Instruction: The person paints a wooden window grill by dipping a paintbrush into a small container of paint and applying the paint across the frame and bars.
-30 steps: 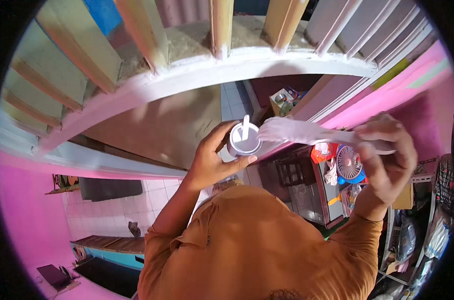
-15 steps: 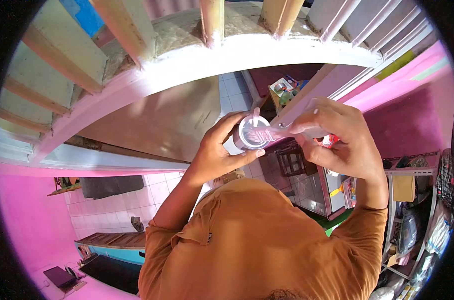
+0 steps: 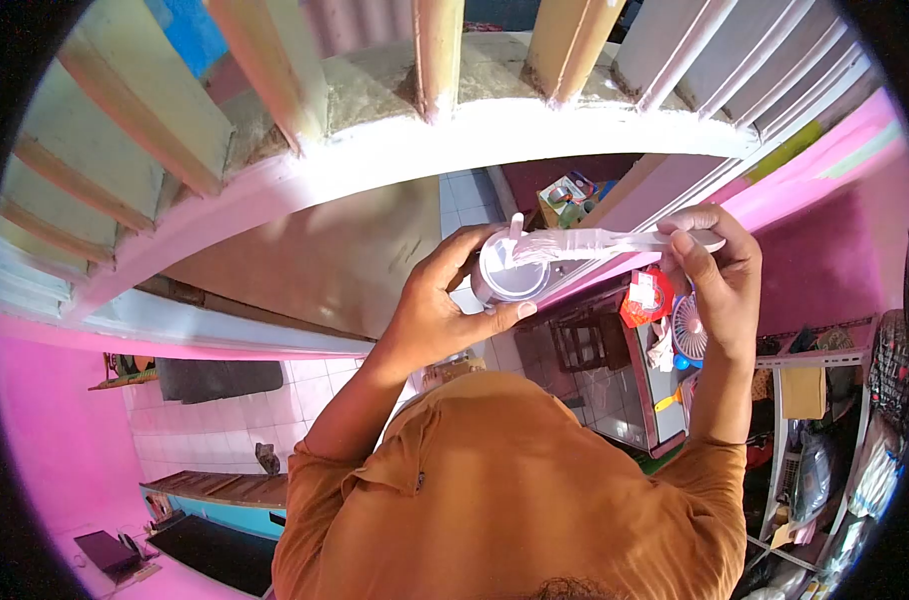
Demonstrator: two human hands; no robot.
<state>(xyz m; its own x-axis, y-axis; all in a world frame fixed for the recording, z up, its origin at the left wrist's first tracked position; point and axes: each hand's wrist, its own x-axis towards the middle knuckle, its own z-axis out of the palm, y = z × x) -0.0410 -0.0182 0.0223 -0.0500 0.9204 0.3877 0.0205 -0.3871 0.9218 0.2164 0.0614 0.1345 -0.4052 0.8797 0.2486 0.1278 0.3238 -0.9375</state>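
Note:
My left hand is wrapped around a small cup at the centre of the head view. Whitish paint seems to lie inside it, and a pale tab or handle stands up at its far rim. My right hand grips the far end of a paintbrush between thumb and fingers. The brush is held nearly level, its whitened bristles over the cup's mouth near the far rim. Whether the bristles touch the rim, I cannot tell.
Ahead is a white sill with upright window bars. Below right, a red package and a small fan sit on a table. A loaded shelf rack stands at the right by the pink wall.
My right hand has moved right and slightly down, drawing the brush back and turning it more level. My left hand keeps the cup in about the same place.

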